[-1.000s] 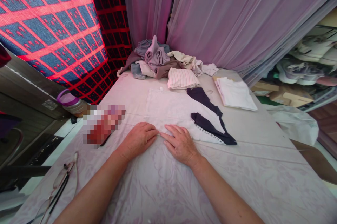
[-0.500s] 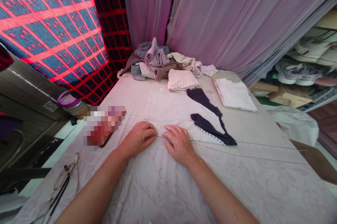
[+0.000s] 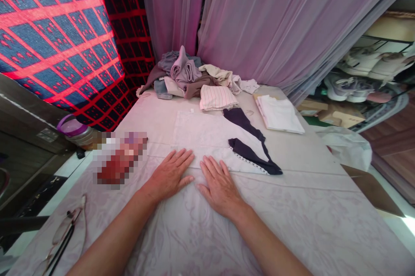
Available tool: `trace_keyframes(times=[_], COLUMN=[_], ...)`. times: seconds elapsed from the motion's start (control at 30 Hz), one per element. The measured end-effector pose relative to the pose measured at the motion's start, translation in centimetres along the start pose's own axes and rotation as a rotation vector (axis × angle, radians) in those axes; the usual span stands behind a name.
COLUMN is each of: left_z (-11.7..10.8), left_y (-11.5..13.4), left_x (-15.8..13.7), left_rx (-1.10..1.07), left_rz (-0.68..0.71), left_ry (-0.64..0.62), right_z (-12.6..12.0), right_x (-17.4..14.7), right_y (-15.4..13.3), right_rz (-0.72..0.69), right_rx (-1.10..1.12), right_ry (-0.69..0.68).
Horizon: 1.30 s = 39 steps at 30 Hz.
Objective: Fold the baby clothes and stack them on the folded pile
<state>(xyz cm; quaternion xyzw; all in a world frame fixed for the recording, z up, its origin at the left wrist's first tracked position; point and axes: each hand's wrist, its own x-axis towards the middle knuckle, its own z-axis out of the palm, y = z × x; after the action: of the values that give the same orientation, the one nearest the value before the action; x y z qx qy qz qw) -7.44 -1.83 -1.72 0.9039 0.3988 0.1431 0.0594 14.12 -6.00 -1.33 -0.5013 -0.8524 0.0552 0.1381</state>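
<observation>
As both hands lie flat, fingers outstretched and gripping nothing, the left hand (image 3: 170,175) has its fingertips on the near edge of the white garment (image 3: 204,131), and the right hand (image 3: 222,187) meets that same edge just beside it. Straight ahead stretches the garment, long axis running left to right, and it's the right hand nearer the dark trim (image 3: 249,154)! Beyond it, a striped cloth (image 3: 218,97) fronts the heaped clothes (image 3: 184,72); folded white fabric (image 3: 280,113) sits off right.
</observation>
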Motion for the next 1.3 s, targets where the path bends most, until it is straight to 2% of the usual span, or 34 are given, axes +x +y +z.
trace_keyframes(times=[0.17, 0.3, 0.4, 0.53, 0.63, 0.73, 0.9, 1.0, 1.07, 1.13, 1.23, 1.3], left_z=[0.3, 0.2, 0.4, 0.9, 1.2, 1.2, 1.2, 1.2, 1.1, 1.1, 1.0, 1.0], left_y=[-0.1, 0.1, 0.6, 2.3, 3.4, 3.5, 2.5, 2.3, 2.4, 2.6, 2.8, 2.9], left_x=[-0.2, -0.1, 0.4, 2.2, 3.8, 4.5, 4.2, 4.1, 4.1, 4.2, 4.4, 4.4], left_rx=[0.107, 0.169, 0.203, 0.253, 0.249, 0.245, 0.251, 0.265, 0.273, 0.276, 0.274, 0.276], left_rz=[-0.023, -0.096, -0.18, -0.343, -0.338, -0.333, -0.279, -0.28, -0.289, -0.297, -0.307, -0.319], left_ry=[-0.036, -0.078, -0.096, -0.077, -0.077, -0.117, -0.102, -0.094, -0.103, -0.114, -0.125, -0.121], right_z=[-0.3, -0.6, -1.1, -1.9, -2.5, -2.9, -3.2, -3.4, -3.9, -4.6, -5.5, -5.8], right_x=[-1.9, -2.8, -3.2, -3.2, -3.3, -4.0, -6.2, -6.4, -6.1, -5.6, -5.0, -4.8], right_y=[2.1, 4.2, 5.2, 5.5, 5.6, 6.3, 8.2, 9.4, 10.6, 12.2, 14.3, 15.1], right_rz=[0.058, 0.131, 0.17, 0.151, 0.127, 0.152, 0.186, 0.185, 0.25, 0.382, 0.566, 0.603], right_rx=[-0.102, -0.181, -0.19, -0.156, -0.128, -0.118, -0.115, -0.078, -0.064, -0.097, -0.171, -0.168], right_ry=[-0.018, -0.007, -0.053, -0.158, -0.194, -0.203, -0.106, 0.04, 0.182, 0.296, 0.257, 0.172])
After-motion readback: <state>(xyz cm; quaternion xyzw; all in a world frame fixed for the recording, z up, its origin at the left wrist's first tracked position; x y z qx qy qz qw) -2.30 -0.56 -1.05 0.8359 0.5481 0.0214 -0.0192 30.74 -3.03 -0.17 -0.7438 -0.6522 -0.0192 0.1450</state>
